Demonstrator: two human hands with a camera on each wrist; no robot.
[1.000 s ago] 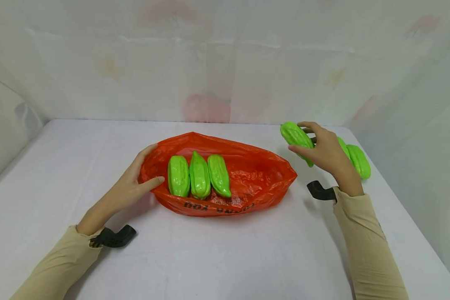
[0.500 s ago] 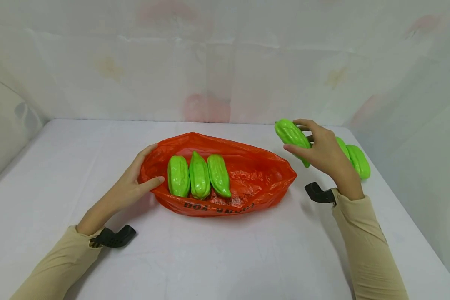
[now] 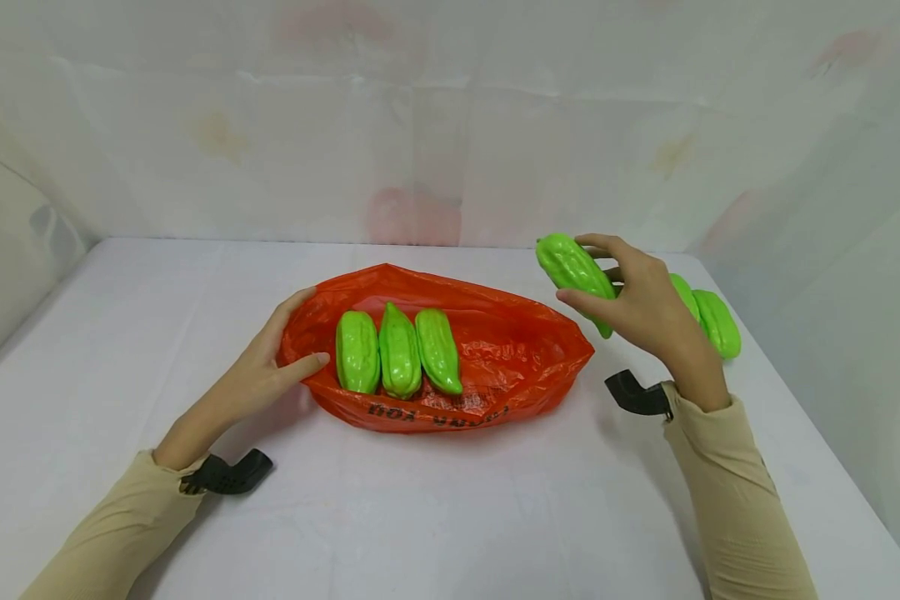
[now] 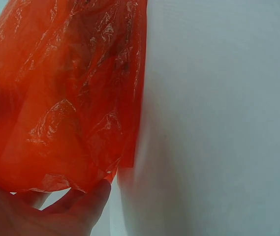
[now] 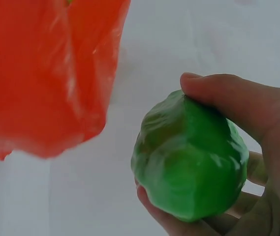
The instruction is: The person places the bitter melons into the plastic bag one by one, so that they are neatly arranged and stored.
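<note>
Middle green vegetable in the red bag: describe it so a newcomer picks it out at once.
Find, on the white table, the open red bag held by the left hand. Inside, take the middle green vegetable of three: only its narrow tip points to the bag's far side.

Crinkled, glossy plastic bag; shiny, bumpy-skinned gourd; matt, mostly smooth table

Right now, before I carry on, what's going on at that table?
A person's left hand holds the left end of an open red plastic bag, with three green vegetables side by side inside. The right hand grips another green vegetable, tilted and not yet in the bag. At least two more vegetables lie on the white table at the right.
</note>
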